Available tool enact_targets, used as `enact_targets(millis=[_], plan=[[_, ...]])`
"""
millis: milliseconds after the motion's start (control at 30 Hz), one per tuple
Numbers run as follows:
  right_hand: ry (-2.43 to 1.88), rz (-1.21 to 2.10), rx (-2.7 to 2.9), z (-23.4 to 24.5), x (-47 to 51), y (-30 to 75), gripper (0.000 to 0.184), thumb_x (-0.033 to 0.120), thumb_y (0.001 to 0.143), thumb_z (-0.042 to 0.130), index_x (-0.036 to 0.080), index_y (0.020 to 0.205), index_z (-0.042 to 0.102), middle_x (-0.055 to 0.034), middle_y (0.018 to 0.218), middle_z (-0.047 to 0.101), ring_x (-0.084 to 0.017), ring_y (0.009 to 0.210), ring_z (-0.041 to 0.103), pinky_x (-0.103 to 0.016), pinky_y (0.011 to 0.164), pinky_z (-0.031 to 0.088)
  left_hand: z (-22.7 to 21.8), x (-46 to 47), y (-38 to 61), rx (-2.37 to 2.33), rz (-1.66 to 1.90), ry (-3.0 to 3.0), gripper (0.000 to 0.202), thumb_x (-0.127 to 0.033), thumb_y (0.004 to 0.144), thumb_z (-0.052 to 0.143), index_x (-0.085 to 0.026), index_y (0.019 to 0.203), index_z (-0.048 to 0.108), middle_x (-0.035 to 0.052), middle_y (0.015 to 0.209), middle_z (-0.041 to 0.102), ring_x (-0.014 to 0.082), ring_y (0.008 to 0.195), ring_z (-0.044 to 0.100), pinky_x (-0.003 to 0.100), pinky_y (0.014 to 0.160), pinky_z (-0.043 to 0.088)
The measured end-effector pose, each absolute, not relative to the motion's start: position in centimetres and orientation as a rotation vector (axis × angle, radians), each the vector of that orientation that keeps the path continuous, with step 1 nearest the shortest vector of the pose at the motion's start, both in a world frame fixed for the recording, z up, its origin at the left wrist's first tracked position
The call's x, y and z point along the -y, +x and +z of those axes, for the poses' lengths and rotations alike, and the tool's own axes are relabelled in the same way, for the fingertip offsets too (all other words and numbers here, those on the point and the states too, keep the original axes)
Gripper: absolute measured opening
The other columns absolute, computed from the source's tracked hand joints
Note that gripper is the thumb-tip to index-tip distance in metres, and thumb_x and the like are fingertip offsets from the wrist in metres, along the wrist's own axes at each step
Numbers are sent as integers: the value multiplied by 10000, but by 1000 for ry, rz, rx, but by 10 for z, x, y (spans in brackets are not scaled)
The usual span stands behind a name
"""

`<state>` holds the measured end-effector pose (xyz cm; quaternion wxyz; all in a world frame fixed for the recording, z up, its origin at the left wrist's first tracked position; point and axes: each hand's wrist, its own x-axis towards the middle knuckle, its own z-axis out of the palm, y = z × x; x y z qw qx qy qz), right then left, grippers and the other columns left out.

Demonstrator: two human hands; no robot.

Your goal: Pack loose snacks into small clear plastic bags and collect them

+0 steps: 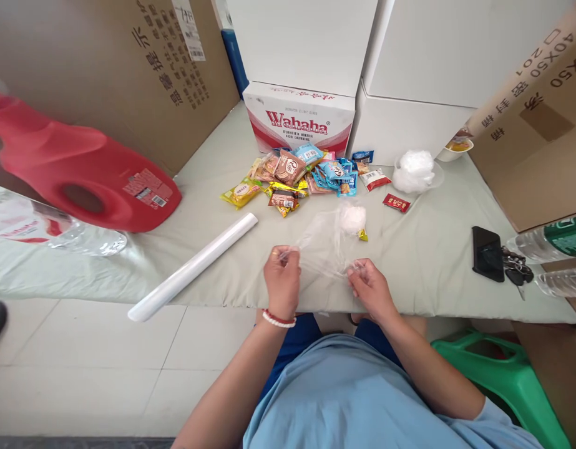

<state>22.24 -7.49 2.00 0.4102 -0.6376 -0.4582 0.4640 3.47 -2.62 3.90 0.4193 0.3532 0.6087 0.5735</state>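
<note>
My left hand (282, 280) and my right hand (369, 288) each pinch an edge of a clear plastic bag (326, 243) that lies on the grey-green cloth (213, 199). Both hands are closed on the bag's near rim, a short way apart. Inside the bag, at its far end, sits a white round item (352, 218) with a small yellow piece beside it. A pile of snack packets (299, 174) lies beyond the bag. A white roll of bags (194, 267) lies diagonally to the left of my left hand.
A red jug (82, 168) lies on its side at left, near a clear bottle (58, 227). A Wahaha carton (297, 118), white boxes and brown cartons stand behind. A phone (487, 253), keys and water bottles (554, 240) are at right; a green stool (507, 374) stands below.
</note>
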Motion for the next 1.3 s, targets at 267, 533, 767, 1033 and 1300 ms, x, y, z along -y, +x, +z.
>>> enact_targets(millis=[267,533,767,1033,1300], plan=[[-1454,1574,528,33,97,238,576,637,634,870,200,803,536,48,663,609,-29,407,395,-162,362,240,25,74,-15,-1706,1160,902,381,-521,908,605,-228,687,504,-25,621,535,139,547,532,275,536,430],[-1574,1468,774,30,103,238,555,687,692,815,201,761,555,54,627,570,-40,403,392,-185,362,329,9,80,-27,-1624,1076,2742,411,-16,884,590,-309,1152,696,65,1285,716,269,1362,567,500,1196,333],[-1641,1413,932,36,106,236,551,729,753,748,213,815,565,40,663,577,-74,438,439,-210,380,348,30,40,-27,-1573,610,2674,313,-118,978,454,-224,1182,667,94,1128,784,261,1122,714,561,1168,330],[-1793,1384,1283,19,128,260,433,653,909,614,221,935,620,26,633,588,-143,475,523,-270,451,425,30,35,-28,-1933,95,2350,368,-436,1024,514,-152,1193,676,148,870,734,349,877,699,456,793,456],[-1870,250,1774,87,92,306,478,510,945,629,236,1337,637,-98,1095,677,-187,746,616,-353,724,551,2,62,-39,-1802,737,2621,170,-191,998,523,-184,1050,684,126,1034,690,282,959,592,411,811,418]])
